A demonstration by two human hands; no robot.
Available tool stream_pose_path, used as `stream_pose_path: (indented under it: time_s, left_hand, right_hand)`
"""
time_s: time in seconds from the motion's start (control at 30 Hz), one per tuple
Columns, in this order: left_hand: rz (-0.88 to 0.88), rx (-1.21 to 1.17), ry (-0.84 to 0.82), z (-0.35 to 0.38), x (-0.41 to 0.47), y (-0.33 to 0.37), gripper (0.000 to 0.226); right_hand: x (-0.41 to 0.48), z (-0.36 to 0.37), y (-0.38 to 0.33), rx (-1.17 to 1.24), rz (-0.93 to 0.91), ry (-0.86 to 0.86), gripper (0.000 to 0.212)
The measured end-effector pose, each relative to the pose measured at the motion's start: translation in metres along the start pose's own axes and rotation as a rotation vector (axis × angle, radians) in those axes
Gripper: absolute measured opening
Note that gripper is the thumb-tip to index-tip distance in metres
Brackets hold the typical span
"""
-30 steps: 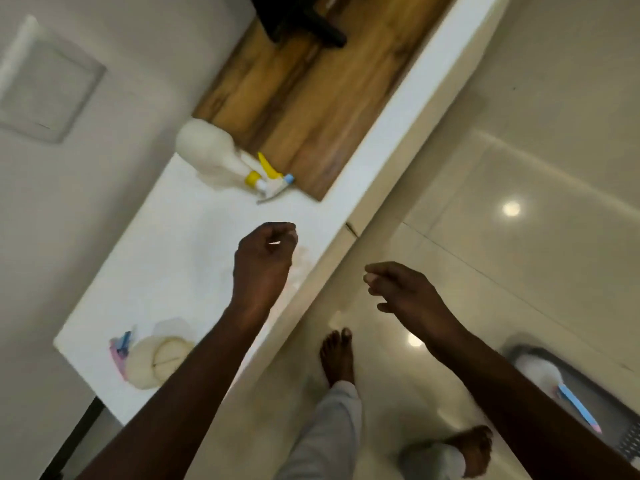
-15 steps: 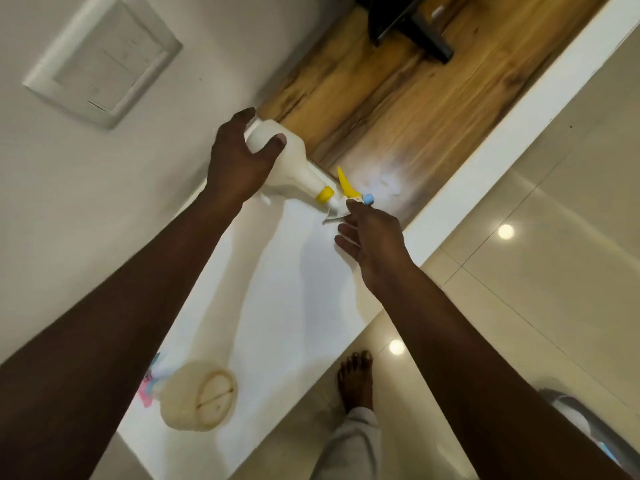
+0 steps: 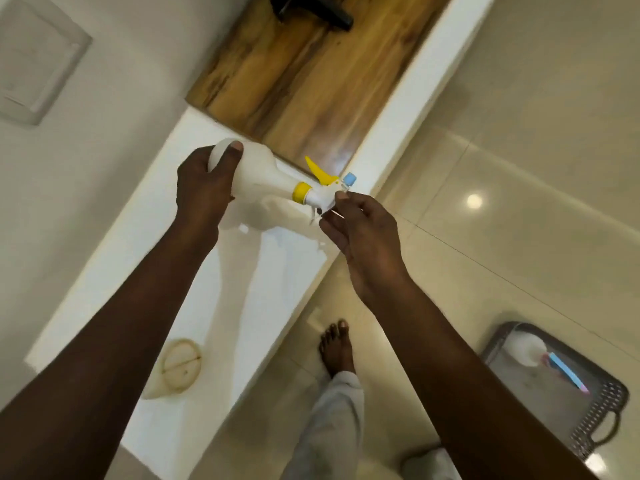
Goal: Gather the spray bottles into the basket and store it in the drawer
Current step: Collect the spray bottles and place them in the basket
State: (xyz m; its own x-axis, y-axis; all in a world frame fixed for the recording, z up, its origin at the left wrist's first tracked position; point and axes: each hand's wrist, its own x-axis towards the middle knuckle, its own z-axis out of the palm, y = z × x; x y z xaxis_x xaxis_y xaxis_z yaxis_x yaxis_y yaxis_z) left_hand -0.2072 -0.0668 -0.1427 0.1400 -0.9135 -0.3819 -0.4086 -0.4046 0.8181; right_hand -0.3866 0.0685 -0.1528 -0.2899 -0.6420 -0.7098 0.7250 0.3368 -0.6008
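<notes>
A white spray bottle (image 3: 261, 176) with a yellow trigger and blue nozzle hangs on its side just above the white counter (image 3: 270, 271). My left hand (image 3: 204, 188) is wrapped around its base. The fingertips of my right hand (image 3: 360, 230) touch its spray head. A second white bottle (image 3: 180, 367) lies on the counter near my left forearm, its sprayer hidden. On the floor at lower right sits a grey perforated basket (image 3: 602, 414) holding another white spray bottle (image 3: 530, 349) with a blue and pink sprayer.
A wooden board (image 3: 304, 81) covers the far part of the counter, with a dark object (image 3: 311, 12) on it. A wall switch plate (image 3: 31, 60) is at upper left. My bare foot (image 3: 336, 348) stands on glossy tiled floor between counter and basket.
Both hands reached from empty to the yellow-trigger bottle; my left hand grasped its base and it has come off the counter toward me, with my right fingers at its sprayer.
</notes>
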Motion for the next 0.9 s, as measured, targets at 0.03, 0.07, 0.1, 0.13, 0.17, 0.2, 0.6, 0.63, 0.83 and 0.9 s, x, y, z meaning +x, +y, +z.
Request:
stream_pose_path:
  time_s: [0.03,0.07,0.1,0.13,0.17,0.2,0.6,0.63,0.83,0.9]
  left_hand:
    - [-0.013,-0.011,-0.021,0.009,-0.019,0.000,0.059]
    - [-0.022,-0.020,-0.044,0.018,-0.039,0.000,0.058]
    - [-0.029,-0.029,-0.068,0.027,-0.057,-0.001,0.057]
    - [-0.030,-0.034,-0.095,0.038,-0.079,-0.003,0.056]
    - [-0.030,-0.038,-0.119,0.050,-0.100,-0.006,0.056]
    - [-0.030,-0.041,-0.144,0.063,-0.122,-0.010,0.056]
    - [-0.444,-0.098,-0.430,0.261,-0.397,-0.121,0.025]
    - [-0.524,-0.127,-0.452,0.277,-0.415,-0.135,0.024]
    - [-0.905,-0.168,-0.622,0.362,-0.483,-0.212,0.055]
    - [-0.957,-0.155,-0.641,0.387,-0.491,-0.238,0.064]
  right_hand:
    - [-0.015,-0.018,-0.002,0.015,-0.009,0.010,0.023]
    - [-0.030,-0.037,-0.004,0.029,-0.022,0.019,0.027]
    - [-0.044,-0.054,-0.004,0.037,-0.037,0.026,0.028]
    - [-0.061,-0.075,-0.005,0.041,-0.057,0.037,0.027]
    - [-0.077,-0.097,-0.006,0.039,-0.080,0.047,0.025]
    - [-0.093,-0.119,-0.006,0.029,-0.105,0.063,0.023]
    - [-0.263,-0.404,0.027,-0.246,-0.187,0.455,0.013]
    - [-0.267,-0.425,0.035,-0.269,-0.177,0.491,0.014]
    - [-0.263,-0.515,0.088,-0.412,-0.168,0.655,0.022]
    - [-0.250,-0.535,0.104,-0.441,-0.175,0.676,0.024]
